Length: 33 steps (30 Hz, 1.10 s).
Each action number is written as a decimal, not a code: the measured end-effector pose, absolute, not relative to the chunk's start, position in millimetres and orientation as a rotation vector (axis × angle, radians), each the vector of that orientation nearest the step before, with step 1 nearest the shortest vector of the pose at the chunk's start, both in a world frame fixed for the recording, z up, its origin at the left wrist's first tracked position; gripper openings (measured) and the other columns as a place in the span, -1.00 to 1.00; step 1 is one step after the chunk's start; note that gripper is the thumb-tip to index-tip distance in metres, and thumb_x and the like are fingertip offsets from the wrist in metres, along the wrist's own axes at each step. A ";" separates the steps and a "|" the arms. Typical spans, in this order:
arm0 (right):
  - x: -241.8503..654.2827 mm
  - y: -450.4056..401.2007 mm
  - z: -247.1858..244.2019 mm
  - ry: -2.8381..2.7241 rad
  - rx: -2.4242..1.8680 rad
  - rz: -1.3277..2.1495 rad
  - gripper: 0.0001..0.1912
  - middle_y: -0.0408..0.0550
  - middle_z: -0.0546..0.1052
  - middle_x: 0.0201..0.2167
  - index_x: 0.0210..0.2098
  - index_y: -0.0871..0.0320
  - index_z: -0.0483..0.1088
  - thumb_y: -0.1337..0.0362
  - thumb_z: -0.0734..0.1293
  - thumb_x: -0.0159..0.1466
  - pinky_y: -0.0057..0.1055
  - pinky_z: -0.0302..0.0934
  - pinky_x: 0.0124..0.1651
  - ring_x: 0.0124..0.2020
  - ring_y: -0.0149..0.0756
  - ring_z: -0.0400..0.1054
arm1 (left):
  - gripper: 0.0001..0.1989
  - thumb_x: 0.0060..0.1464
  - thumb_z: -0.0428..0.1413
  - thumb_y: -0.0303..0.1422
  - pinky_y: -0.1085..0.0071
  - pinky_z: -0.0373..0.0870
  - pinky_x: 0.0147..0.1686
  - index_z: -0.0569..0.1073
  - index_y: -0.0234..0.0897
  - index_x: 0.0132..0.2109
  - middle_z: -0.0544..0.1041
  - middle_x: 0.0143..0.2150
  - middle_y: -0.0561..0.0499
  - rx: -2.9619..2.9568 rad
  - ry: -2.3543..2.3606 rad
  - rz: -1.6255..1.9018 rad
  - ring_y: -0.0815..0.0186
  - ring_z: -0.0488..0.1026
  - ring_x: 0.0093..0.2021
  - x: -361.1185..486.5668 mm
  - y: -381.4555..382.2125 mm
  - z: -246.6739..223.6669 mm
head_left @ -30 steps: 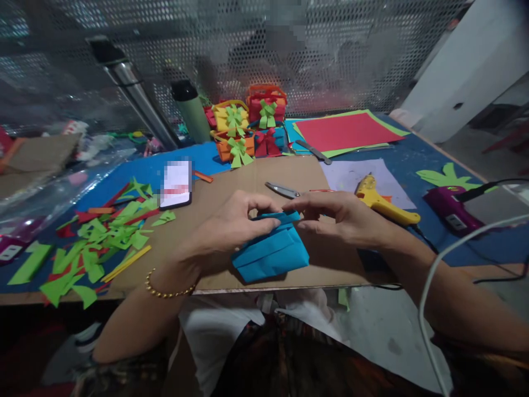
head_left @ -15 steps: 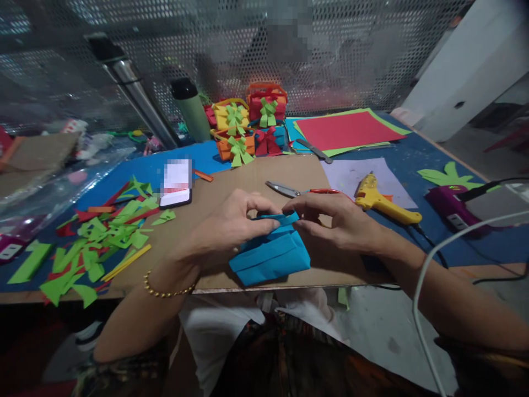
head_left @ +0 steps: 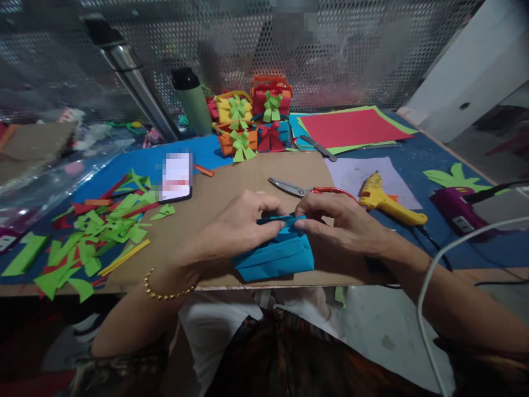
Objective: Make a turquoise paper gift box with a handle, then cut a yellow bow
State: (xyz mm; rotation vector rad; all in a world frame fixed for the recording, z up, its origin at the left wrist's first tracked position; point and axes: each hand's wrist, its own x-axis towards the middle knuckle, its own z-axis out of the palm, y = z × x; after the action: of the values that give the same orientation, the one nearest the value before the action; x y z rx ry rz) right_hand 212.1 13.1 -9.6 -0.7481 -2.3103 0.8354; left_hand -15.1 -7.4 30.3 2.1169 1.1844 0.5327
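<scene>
A folded blue paper box [head_left: 276, 259], shaped like a small bag, sits near the front edge of the cardboard. My left hand [head_left: 243, 223] pinches its upper flap from the left, thumb on the near side. From the right, my right hand [head_left: 343, 220] pinches the same flap near its right end, thumb and forefinger closed on the paper. Part of the box's top and left side is hidden by my fingers. Just beyond my right hand lie scissors [head_left: 289, 187] with red handles, partly covered by that hand.
Green and red paper scraps [head_left: 95, 237] are heaped at the left, near a phone [head_left: 176, 179]. A yellow glue gun [head_left: 384, 201] rests on lilac paper at the right. Finished paper bags [head_left: 235, 110], bottles [head_left: 192, 102] and red paper sheets [head_left: 355, 129] stand or lie behind. A white cable [head_left: 430, 275] crosses at right.
My right thumb and forefinger have closed on the flap's right end, which showed more openly before. The view has shifted slightly; the box stays in about the same place.
</scene>
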 end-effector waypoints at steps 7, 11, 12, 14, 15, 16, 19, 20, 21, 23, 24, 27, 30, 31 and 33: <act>212.1 13.7 -8.4 -2.333 -0.740 0.856 -0.66 -0.17 0.45 -0.49 -0.28 0.15 0.41 0.01 0.31 0.46 -0.47 0.10 -0.41 -0.47 -0.42 0.27 | -0.87 0.09 0.12 -0.41 0.43 0.26 -0.38 0.54 -0.28 -0.39 0.54 -0.43 0.06 2.160 1.183 0.460 0.34 0.44 -0.36 -17.2 -6.8 27.3; 212.1 13.5 -8.0 -2.338 -0.753 0.854 -0.66 -0.18 0.44 -0.50 -0.30 0.14 0.40 0.02 0.32 0.45 -0.46 0.08 -0.41 -0.48 -0.41 0.26 | -0.86 0.10 0.12 -0.41 0.43 0.27 -0.36 0.53 -0.27 -0.40 0.55 -0.41 0.06 2.181 1.194 0.453 0.33 0.44 -0.34 -17.5 -6.3 25.6; 212.2 13.5 -7.9 -2.340 -0.758 0.852 -0.66 -0.18 0.44 -0.50 -0.31 0.14 0.40 0.01 0.32 0.45 -0.45 0.07 -0.41 -0.48 -0.42 0.25 | -0.86 0.10 0.12 -0.40 0.43 0.27 -0.36 0.53 -0.27 -0.40 0.54 -0.41 0.06 2.182 1.190 0.452 0.33 0.44 -0.34 -17.4 -6.3 25.9; 212.3 13.5 -7.5 -2.344 -0.765 0.846 -0.66 -0.19 0.43 -0.51 -0.32 0.14 0.40 0.02 0.33 0.45 -0.45 0.05 -0.42 -0.49 -0.42 0.24 | -0.87 0.09 0.12 -0.40 0.43 0.26 -0.36 0.53 -0.27 -0.40 0.53 -0.42 0.07 2.182 1.184 0.447 0.33 0.43 -0.35 -17.2 -6.6 26.9; 212.4 13.6 -7.3 -2.348 -0.766 0.849 -0.67 -0.19 0.43 -0.51 -0.32 0.14 0.40 0.03 0.33 0.45 -0.45 0.05 -0.41 -0.49 -0.42 0.24 | -0.87 0.09 0.12 -0.40 0.43 0.26 -0.37 0.52 -0.27 -0.40 0.52 -0.42 0.07 2.180 1.184 0.448 0.34 0.42 -0.35 -17.1 -6.8 27.5; 212.5 13.7 -7.1 -2.352 -0.763 0.852 -0.68 -0.19 0.43 -0.51 -0.31 0.14 0.40 0.04 0.33 0.45 -0.45 0.06 -0.41 -0.48 -0.42 0.25 | -0.87 0.09 0.12 -0.41 0.43 0.25 -0.37 0.52 -0.27 -0.40 0.52 -0.43 0.07 2.176 1.185 0.447 0.34 0.42 -0.36 -17.0 -7.0 28.0; 212.3 13.5 -6.7 -2.357 -0.758 0.862 -0.68 -0.19 0.44 -0.51 -0.31 0.14 0.41 0.04 0.33 0.45 -0.45 0.08 -0.40 -0.48 -0.41 0.27 | -0.87 0.09 0.12 -0.42 0.43 0.26 -0.37 0.52 -0.28 -0.39 0.52 -0.42 0.07 2.159 1.182 0.444 0.34 0.42 -0.36 -17.1 -6.9 29.0; 212.0 13.3 -6.7 -2.356 -0.756 0.861 -0.68 -0.18 0.44 -0.51 -0.31 0.14 0.41 0.04 0.33 0.45 -0.45 0.08 -0.41 -0.48 -0.41 0.27 | -0.87 0.09 0.11 -0.42 0.44 0.27 -0.36 0.53 -0.28 -0.39 0.53 -0.42 0.07 2.152 1.175 0.445 0.34 0.42 -0.35 -17.2 -6.6 28.9; 211.4 12.9 -6.8 -2.348 -0.758 0.853 -0.69 -0.18 0.44 -0.51 -0.31 0.15 0.41 0.05 0.33 0.44 -0.45 0.08 -0.42 -0.49 -0.42 0.27 | -0.88 0.09 0.11 -0.43 0.44 0.27 -0.36 0.53 -0.28 -0.38 0.53 -0.41 0.07 2.142 1.165 0.447 0.34 0.43 -0.34 -17.3 -6.2 28.6; 209.3 11.9 -7.4 -2.327 -0.766 0.828 -0.73 -0.19 0.43 -0.51 -0.29 0.15 0.43 0.08 0.34 0.42 -0.46 0.07 -0.44 -0.51 -0.43 0.25 | -0.89 0.09 0.11 -0.44 0.44 0.29 -0.35 0.53 -0.27 -0.36 0.55 -0.40 0.07 2.122 1.147 0.455 0.34 0.44 -0.34 -17.3 -5.3 27.3; 207.9 11.5 -7.7 -2.317 -0.767 0.808 -0.76 -0.20 0.42 -0.53 -0.29 0.15 0.44 0.11 0.35 0.41 -0.46 0.06 -0.44 -0.52 -0.43 0.24 | -0.90 0.08 0.11 -0.44 0.44 0.30 -0.34 0.53 -0.27 -0.34 0.55 -0.39 0.08 2.111 1.140 0.464 0.34 0.44 -0.33 -17.1 -5.0 26.3; 203.1 10.4 -8.8 -2.297 -0.729 0.744 -0.79 -0.21 0.39 -0.56 -0.34 0.14 0.48 0.16 0.37 0.38 -0.43 0.06 -0.43 -0.52 -0.42 0.22 | -0.91 0.03 0.14 -0.45 0.44 0.35 -0.31 0.50 -0.26 -0.26 0.55 -0.33 0.07 2.076 1.121 0.530 0.34 0.45 -0.30 -15.9 -4.9 23.2; 201.1 10.3 -10.0 -2.270 -0.689 0.740 -0.78 -0.17 0.43 -0.54 -0.41 0.12 0.48 0.20 0.38 0.35 -0.40 0.09 -0.38 -0.48 -0.40 0.24 | -0.73 0.01 0.16 -0.45 0.43 0.39 -0.28 0.49 -0.27 -0.08 0.56 -0.27 0.06 2.032 1.082 0.581 0.34 0.47 -0.28 -16.7 -5.0 23.7; 201.7 10.6 -10.4 -2.256 -0.707 0.755 -0.78 -0.18 0.41 -0.55 -0.43 0.12 0.48 0.21 0.38 0.33 -0.39 0.08 -0.38 -0.48 -0.40 0.23 | -0.67 0.03 0.17 -0.44 0.42 0.40 -0.28 0.48 -0.27 -0.01 0.56 -0.26 0.05 2.009 1.067 0.576 0.33 0.49 -0.27 -18.3 -4.5 25.0; 204.7 12.1 -11.5 -2.198 -0.792 0.800 -0.78 -0.21 0.35 -0.58 -0.45 0.12 0.48 0.20 0.40 0.31 -0.39 0.04 -0.40 -0.50 -0.41 0.18 | -0.62 0.10 0.21 -0.36 0.41 0.43 -0.27 0.48 -0.28 0.08 0.59 -0.22 0.00 1.952 1.052 0.621 0.30 0.52 -0.22 -23.5 -2.4 28.8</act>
State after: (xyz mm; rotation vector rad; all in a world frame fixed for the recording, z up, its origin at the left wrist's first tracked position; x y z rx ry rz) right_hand 204.7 12.1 -11.5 -0.7917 -2.1984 0.8003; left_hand -23.5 -2.4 28.8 1.9516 1.0524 0.6207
